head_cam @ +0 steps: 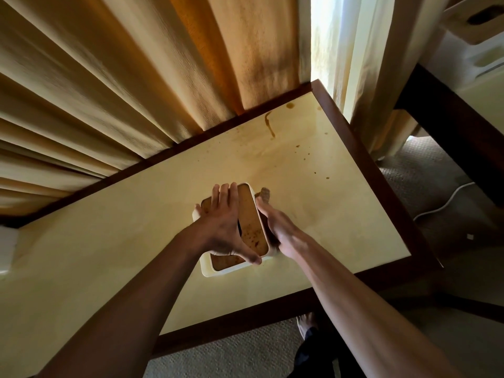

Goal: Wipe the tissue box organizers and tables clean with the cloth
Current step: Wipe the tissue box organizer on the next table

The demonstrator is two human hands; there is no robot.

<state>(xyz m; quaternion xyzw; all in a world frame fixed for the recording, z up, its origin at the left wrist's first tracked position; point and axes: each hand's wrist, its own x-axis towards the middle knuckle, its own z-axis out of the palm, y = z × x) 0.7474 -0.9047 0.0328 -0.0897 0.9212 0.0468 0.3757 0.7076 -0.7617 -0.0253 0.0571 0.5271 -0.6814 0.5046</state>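
Grey carpet (231,356) lies nearest, at 6 o'clock, with a bare foot (306,324) on it just below the table's near edge. Both forearms reach up from the bottom of the view to the middle of the table (109,255), a pale yellow top framed in dark wood.

At the centre sits the tissue box organizer (253,227), white-walled with a brown wooden lid that is speckled with dark stains. Left hand (226,225) lies flat over the lid, fingers straight and together pointing to 12 o'clock, thumb stretched toward the near right corner: its grip is released and pressing. Right hand (281,230) is against the organizer's right side at 3 o'clock, holding a cloth (264,193), of which a small textured tip shows above the fingers; its fingers are mostly hidden behind the box, yet they seem wrapped on the cloth.

Farther on, toward 1 o'clock, brown spill marks (270,125) and scattered drops stain the tabletop near its far corner. Beyond the far edge hang pleated tan curtains (122,77), with a bright sheer panel at 1 o'clock. At 2 o'clock, well apart, a second tissue box organizer (474,21) rests on another table (450,126).
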